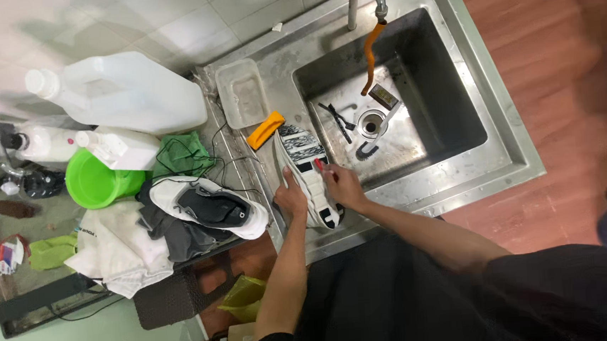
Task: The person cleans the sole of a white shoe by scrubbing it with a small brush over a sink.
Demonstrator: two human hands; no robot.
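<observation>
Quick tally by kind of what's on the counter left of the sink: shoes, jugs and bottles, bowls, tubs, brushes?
Shoes: 2, one sole-up under the left hand and right hand, shoe, and a second shoe lying on cloths
Jugs and bottles: 3, large jug, spray bottle, small bottle
Green bowl: 1
Clear tub: 1
Orange brush: 1
Total: 8

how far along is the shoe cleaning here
Done: hard to tell; no suds or rinse water show in the sink. In hand: the left hand steadies a sole-up sneaker on the sink edge while the right hand works a small red-tipped tool on its sole. Left: the second sneaker lies aside on cloths, untouched.
</observation>
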